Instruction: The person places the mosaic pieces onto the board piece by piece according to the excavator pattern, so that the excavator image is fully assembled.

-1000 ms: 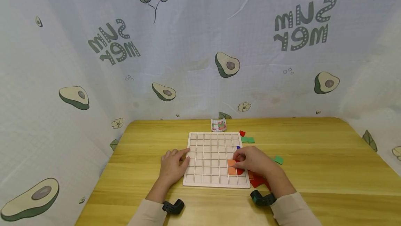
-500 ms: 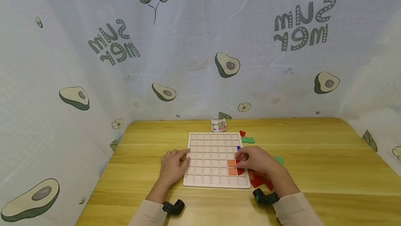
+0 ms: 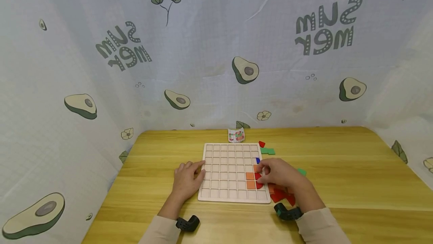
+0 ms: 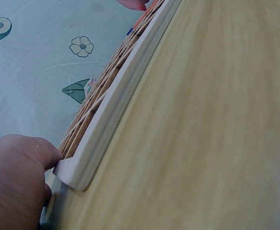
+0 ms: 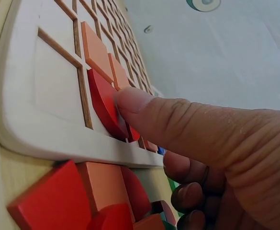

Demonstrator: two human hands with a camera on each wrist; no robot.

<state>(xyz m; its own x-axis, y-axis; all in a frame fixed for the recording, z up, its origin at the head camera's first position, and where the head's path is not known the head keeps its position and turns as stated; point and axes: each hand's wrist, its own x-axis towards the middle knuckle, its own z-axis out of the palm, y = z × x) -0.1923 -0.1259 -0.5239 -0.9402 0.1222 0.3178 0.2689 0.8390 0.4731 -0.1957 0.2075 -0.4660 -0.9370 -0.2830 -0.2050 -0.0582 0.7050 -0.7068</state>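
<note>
A pale wooden grid board (image 3: 233, 200) lies flat on the table. My left hand (image 3: 186, 180) rests against its left edge, index finger and thumb touching the rim; the left wrist view shows a digit on the board's corner. Over the right columns, my right hand (image 3: 279, 172) touches the tiles. Its thumb (image 5: 135, 103) rests on curved red tiles (image 5: 104, 103), while the index fingertip is beside an orange tile (image 3: 256, 168) in the cell above. Two orange tiles (image 3: 250, 184) sit left of the red ones. A blue tile (image 3: 258, 160) is partly visible farther up.
Loose red and orange tiles (image 5: 53, 201) are heaped against the board's right side, partly under my right hand. Green tiles (image 3: 268, 150) and a red tile (image 3: 262, 144) lie at the upper right. A pattern card (image 3: 236, 135) stands behind the board, near the cloth backdrop.
My right hand has shifted slightly right, its thumb now lower over the red tiles. The orange tile in the cell above has come into view beside the index finger. The left hand stays put.
</note>
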